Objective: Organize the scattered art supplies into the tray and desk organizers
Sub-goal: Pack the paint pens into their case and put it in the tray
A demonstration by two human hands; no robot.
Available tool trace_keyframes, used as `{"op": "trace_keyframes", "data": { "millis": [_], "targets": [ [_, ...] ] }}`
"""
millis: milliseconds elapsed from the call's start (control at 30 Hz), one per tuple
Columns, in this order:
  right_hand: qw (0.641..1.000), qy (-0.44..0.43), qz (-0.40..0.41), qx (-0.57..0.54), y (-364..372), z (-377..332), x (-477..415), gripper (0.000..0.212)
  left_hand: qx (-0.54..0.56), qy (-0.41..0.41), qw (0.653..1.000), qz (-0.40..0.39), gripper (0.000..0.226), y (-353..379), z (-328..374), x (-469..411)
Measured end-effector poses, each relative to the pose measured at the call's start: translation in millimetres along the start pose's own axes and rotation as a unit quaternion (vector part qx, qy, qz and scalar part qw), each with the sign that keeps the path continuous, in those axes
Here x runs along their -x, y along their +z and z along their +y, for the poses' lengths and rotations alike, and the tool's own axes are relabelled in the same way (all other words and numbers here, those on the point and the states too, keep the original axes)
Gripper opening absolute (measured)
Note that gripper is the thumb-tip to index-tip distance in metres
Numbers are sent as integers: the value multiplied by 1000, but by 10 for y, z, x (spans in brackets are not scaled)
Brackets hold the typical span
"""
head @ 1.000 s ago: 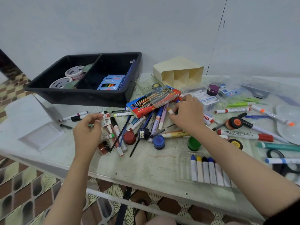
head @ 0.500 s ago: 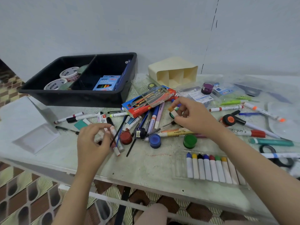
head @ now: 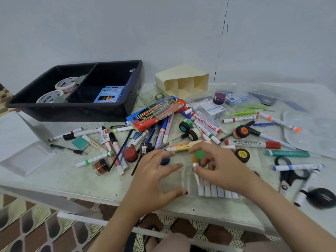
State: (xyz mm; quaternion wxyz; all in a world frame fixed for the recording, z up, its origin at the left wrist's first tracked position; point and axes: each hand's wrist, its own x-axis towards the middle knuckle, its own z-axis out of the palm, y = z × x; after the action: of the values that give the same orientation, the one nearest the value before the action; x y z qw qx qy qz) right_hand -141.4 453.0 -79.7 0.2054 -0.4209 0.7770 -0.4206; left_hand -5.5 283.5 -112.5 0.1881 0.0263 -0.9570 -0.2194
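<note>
Pale wall (head: pixel 127 24), speckled table (head: pixel 72 180), tiled floor (head: pixel 27 230)
The wall is seen beyond the left hand (head: pixel 152 180); brown fan-patterned tiles are laid below it.

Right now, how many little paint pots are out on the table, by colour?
Purple pot: 1
Red pot: 1
Blue pot: 1
Green pot: 1
Brown pot: 1
Yellow pot: 1
Orange pot: 1
Teal pot: 1
White pot: 1
Total: 9
</note>
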Motion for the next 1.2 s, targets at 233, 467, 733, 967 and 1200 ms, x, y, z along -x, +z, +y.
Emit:
{"op": "trace_keyframes", "data": {
  "millis": [233, 467, 733, 967, 1200],
  "targets": [
    [997, 7, -5, 74, 72, 93, 81, 21, -7, 0, 999, -42, 55, 27, -3, -12],
    [987, -16, 19, 157, 144, 117, 107, 25, -9, -1, 999, -50, 54, 42, -21, -51],
    [984, -29, 20, 174, 145, 120, 129, 33, -8, -13, 997, -76, 56, -8, -23, -126],
    [982, -18, -36, 187, 81, 122, 118, 35, 9, -30, 994, -109, 53, -46, -58, -210],
    [982, -5, -28, 185, 120, 134, 131, 33, 22, -37, 991, -125, 52, -38, -74, -225]
  ]
}}
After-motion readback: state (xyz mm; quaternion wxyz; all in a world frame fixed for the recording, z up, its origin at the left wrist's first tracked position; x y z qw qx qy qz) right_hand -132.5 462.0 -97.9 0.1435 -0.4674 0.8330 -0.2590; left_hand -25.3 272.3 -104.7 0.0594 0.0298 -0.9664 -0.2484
